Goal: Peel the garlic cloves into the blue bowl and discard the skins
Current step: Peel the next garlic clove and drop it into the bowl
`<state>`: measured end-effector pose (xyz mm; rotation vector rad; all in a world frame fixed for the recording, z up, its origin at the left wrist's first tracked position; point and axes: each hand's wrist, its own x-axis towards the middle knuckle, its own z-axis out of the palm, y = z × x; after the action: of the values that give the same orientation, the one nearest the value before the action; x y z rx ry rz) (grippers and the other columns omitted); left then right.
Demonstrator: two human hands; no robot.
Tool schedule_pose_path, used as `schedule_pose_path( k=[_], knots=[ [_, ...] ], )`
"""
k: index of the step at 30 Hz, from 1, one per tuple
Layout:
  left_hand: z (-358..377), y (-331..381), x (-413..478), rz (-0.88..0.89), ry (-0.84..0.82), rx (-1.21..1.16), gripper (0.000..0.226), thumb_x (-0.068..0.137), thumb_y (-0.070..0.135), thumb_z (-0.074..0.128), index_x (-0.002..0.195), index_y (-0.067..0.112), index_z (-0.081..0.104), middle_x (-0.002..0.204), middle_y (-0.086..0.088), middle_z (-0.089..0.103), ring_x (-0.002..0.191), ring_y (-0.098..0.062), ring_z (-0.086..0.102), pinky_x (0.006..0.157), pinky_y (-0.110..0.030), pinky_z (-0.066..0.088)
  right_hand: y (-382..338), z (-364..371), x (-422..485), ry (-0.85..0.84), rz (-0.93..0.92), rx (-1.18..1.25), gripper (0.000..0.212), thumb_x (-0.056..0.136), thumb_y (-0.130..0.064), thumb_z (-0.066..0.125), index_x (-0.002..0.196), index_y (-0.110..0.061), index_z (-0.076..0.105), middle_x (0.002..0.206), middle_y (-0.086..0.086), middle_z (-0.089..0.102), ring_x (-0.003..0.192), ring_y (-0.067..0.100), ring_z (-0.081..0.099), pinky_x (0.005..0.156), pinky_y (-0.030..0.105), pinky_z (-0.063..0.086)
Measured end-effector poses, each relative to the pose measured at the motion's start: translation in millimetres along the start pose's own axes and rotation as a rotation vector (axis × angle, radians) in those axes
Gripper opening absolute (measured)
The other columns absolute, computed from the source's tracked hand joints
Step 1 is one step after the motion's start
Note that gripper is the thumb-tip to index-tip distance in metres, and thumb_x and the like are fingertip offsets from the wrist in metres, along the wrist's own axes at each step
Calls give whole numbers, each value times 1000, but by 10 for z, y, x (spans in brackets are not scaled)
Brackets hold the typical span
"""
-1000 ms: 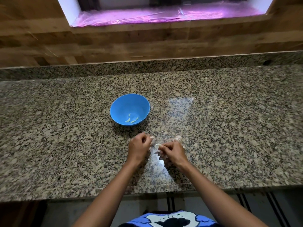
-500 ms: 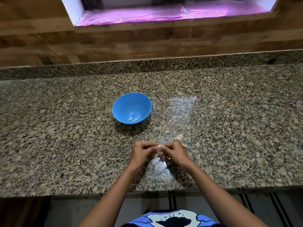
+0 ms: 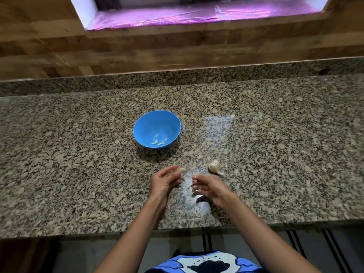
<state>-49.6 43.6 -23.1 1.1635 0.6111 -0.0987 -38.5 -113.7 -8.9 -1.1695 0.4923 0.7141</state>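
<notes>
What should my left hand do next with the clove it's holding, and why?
Probably carry it forward and drop it into the blue bowl. The clove that the left hand pinches looks bare and pale, like the peeled cloves already in the bowl just beyond it.

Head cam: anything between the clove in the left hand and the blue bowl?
No. The head view shows only bare granite counter, partly shadowed by the bowl, between the clove in the left hand and the blue bowl.
</notes>
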Motion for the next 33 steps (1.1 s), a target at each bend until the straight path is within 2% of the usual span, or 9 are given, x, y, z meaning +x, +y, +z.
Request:
schedule_pose_path(
  k=[4,8,10,11,13,15,21,27,33],
  knots=[
    [-250,65,143,291,285,580,17,78,9,74,95,10,72,89,-2,72,71,-4,61,58,-7,45,27,-111,24,169,-182,-169,11,88,-4,60,85,5,65,66,12,65,46,13,58,42,19,48],
    [-343,48,155,559,287,1070,23,91,17,60,112,12,66,116,-4,63,102,-12,55,73,-9,37,-22,-184,39,243,-181,-193,11,87,-6,62,84,4,67,59,8,66,44,15,57,41,22,50],
    [-209,-104,24,673,147,1130,40,99,27,42,137,16,45,144,-2,40,131,-11,36,97,-9,30,-65,-209,33,274,-184,-155,12,88,-5,60,78,0,66,58,7,65,41,14,56,40,22,49],
    [-114,-224,-66,684,22,1206,51,101,36,30,148,18,22,156,0,15,142,-10,14,111,-12,16,-84,-227,26,287,-188,-136,13,88,-5,60,76,-2,65,59,8,65,40,13,55,39,22,49],
    [19,-511,-197,620,-133,1426,68,97,52,11,146,18,-23,151,-1,-32,140,-11,-27,115,-25,-13,-113,-266,10,302,-197,-114,14,88,-6,60,75,-3,65,61,10,64,40,13,55,40,23,50],
    [133,-623,-166,530,-130,1530,78,91,62,5,139,15,-35,144,-6,-43,136,-17,-36,114,-31,-19,-119,-314,1,325,-214,-96,14,88,-8,61,75,-4,65,61,9,65,43,14,57,40,22,50],
    [648,-429,420,549,-142,1570,79,94,60,10,146,10,-22,152,-10,-26,141,-20,-24,116,-32,-12,-33,-456,-70,364,-223,-65,17,89,-7,59,74,-5,66,59,8,64,42,12,56,40,19,48],
    [551,-268,551,719,-469,1398,47,101,39,35,143,19,39,151,-2,32,140,-19,26,114,-38,26,75,-548,-94,376,-217,-88,12,87,-9,63,79,0,68,60,9,67,46,14,60,42,21,49],
    [-120,-440,1,925,-455,1555,43,95,15,48,137,13,47,143,-12,45,128,-28,47,99,-40,46,161,-382,-121,303,-217,-107,16,89,-6,59,76,-1,66,61,9,63,42,12,56,41,21,49]
  ],
)
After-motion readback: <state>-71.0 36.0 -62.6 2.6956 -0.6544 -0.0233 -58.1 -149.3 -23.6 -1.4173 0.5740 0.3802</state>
